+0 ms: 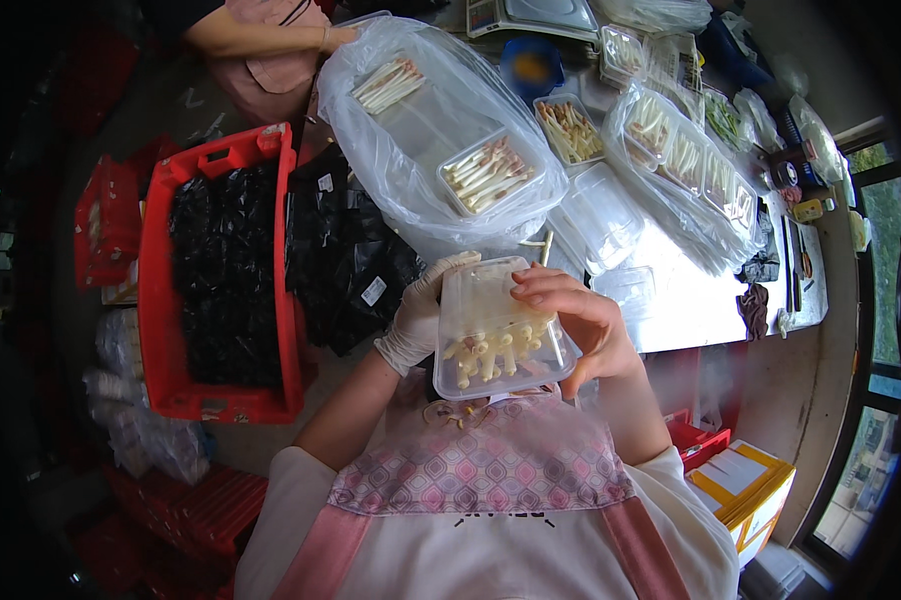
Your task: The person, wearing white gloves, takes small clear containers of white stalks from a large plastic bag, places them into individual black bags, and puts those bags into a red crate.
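Observation:
A clear plastic container of pale, cut vegetable stems is held between my two hands in front of my apron. My left hand, in a white glove, grips its left side. My bare right hand holds the right side, fingers on the top and thumb lower at the edge. Beyond my hands, a large clear plastic bag has a filled tray at its near end and a bundle of pale stems at its far end.
A red crate lined with black plastic stands at left, beside black bags. Right of the clear bag are stacked clear containers, a bagged row of filled trays and a blue bowl. Another person's arm reaches in at top left.

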The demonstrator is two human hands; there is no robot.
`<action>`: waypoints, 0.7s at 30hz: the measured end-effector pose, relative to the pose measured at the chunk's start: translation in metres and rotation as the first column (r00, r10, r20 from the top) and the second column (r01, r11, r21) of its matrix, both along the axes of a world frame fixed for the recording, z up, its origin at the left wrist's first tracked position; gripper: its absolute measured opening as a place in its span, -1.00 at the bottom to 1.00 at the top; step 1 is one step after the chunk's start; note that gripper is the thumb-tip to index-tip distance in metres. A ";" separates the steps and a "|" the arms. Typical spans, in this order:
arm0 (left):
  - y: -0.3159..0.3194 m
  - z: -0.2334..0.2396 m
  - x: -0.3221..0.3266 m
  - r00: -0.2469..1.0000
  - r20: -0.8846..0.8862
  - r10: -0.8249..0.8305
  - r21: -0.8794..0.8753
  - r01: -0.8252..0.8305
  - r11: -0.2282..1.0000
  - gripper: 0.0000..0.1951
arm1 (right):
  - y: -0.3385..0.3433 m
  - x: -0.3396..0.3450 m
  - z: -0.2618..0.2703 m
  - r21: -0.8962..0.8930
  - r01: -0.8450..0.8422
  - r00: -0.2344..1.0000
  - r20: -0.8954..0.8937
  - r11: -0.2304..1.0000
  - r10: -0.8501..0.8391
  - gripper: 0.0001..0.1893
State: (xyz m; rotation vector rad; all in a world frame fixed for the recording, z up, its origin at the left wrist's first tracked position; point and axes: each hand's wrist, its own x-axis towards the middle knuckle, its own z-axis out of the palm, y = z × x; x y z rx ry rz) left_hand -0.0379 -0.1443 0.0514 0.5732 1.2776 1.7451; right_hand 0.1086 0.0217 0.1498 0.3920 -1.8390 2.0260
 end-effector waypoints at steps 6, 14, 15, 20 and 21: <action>-0.006 0.004 -0.020 0.999 -0.013 0.037 -0.083 -0.038 0.996 -0.64 | -0.018 0.002 0.017 0.305 0.068 0.997 -0.059 0.950 -0.052 -0.31; -0.007 0.068 -0.061 0.579 -0.800 0.155 0.136 -0.077 0.988 -0.64 | -0.018 0.009 0.015 0.592 0.261 0.957 -0.263 0.763 -0.124 -0.50; -0.008 0.073 -0.062 0.554 -0.817 0.161 0.137 -0.084 0.987 -0.63 | -0.019 0.009 0.015 0.605 0.282 0.952 -0.270 0.745 -0.141 -0.53; -0.012 0.091 -0.067 0.420 -0.899 0.127 0.105 -0.076 0.992 -0.64 | -0.020 0.012 0.013 0.654 0.360 0.930 -0.307 0.665 -0.202 -0.60; -0.011 0.092 -0.068 0.374 -0.918 0.131 0.108 -0.082 0.991 -0.64 | -0.019 0.013 0.013 0.656 0.366 0.928 -0.309 0.660 -0.207 -0.61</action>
